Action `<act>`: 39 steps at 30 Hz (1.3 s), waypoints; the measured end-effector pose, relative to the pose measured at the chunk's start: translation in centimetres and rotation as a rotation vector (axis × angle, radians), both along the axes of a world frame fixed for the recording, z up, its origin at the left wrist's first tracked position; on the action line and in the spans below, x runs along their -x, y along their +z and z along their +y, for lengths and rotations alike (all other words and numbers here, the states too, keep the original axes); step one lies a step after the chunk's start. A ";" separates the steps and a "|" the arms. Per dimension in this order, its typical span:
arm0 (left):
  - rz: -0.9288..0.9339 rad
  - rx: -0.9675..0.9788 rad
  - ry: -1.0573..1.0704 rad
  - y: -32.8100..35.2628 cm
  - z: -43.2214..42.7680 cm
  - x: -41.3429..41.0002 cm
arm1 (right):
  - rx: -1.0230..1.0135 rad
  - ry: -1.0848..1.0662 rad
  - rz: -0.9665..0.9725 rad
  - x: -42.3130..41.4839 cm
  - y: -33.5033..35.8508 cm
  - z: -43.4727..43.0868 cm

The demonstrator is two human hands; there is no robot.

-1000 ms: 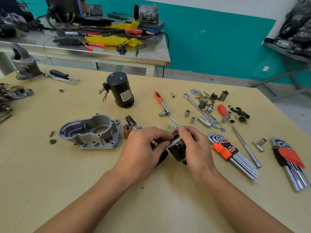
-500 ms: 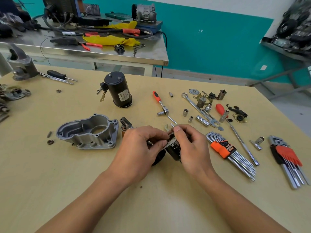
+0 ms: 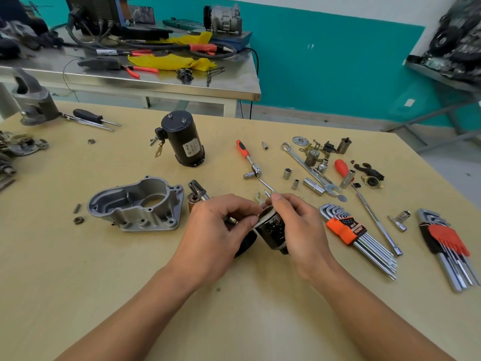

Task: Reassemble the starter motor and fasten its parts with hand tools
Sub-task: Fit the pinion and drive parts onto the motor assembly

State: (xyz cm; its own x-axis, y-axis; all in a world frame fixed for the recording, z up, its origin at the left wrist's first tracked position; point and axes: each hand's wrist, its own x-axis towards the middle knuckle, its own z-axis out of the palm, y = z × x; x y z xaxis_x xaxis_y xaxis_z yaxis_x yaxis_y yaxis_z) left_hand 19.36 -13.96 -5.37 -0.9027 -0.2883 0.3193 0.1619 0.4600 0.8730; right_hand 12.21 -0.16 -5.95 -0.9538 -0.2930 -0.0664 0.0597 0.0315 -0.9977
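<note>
Two hands meet in the head view: left hand (image 3: 213, 230) and right hand (image 3: 302, 230) both grip a dark cylindrical starter part (image 3: 272, 231), fingertips pinching its rim, perhaps around something hidden. An aluminium housing (image 3: 135, 204) lies left of the left fingers (image 3: 234, 203), and hex keys (image 3: 346, 229) lie right of the right fingers (image 3: 299, 205).

Black cylinder (image 3: 272, 230) — rim slightly more exposed

Location: mechanical repair workshop. Indicators: plywood workbench (image 3: 78, 282) across the lower frame, carrying hex key sets (image 3: 346, 230), a ratchet (image 3: 247, 160), loose sockets (image 3: 287, 173) and an aluminium housing (image 3: 135, 204). Steel table (image 3: 182, 87), upper left, holds cables (image 3: 156, 48), pliers (image 3: 141, 69) and a compressor (image 3: 225, 18).
</note>
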 end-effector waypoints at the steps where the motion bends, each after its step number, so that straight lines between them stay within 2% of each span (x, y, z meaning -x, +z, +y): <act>1: 0.002 -0.003 0.001 0.0 0.0 0.0 | 0.002 -0.001 -0.002 0.0 0.0 0.0; 6: 0.016 0.015 0.007 0.0 0.2 0.0 | -0.019 -0.012 0.025 -0.1 -0.3 -0.1; 13: 0.024 0.027 0.014 0.1 0.3 -0.3 | -0.087 -0.051 0.223 -0.3 -0.9 -0.2; 19: 0.000 0.032 -0.003 0.1 0.2 -0.3 | -0.094 -0.062 0.250 -0.4 -1.1 -0.1; 23: -0.033 -0.023 -0.012 0.3 0.1 -0.4 | -0.066 -0.055 0.234 -0.5 -1.1 -0.2; 29: -0.051 -0.119 0.048 0.6 0.5 -0.3 | -0.075 -0.046 0.308 -0.5 -1.2 -0.2; 39: -0.063 0.061 0.139 0.8 1.4 -0.8 | -0.084 -0.072 0.378 -0.4 -1.4 -0.2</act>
State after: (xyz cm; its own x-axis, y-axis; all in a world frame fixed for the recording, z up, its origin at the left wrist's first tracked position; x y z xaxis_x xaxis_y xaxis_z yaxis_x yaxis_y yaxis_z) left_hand 20.12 -12.57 -4.53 -0.8744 -0.3931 0.2843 0.0392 0.5269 0.8490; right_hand 12.62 -0.40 -7.32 -0.9335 -0.2327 0.2728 -0.3065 0.1234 -0.9438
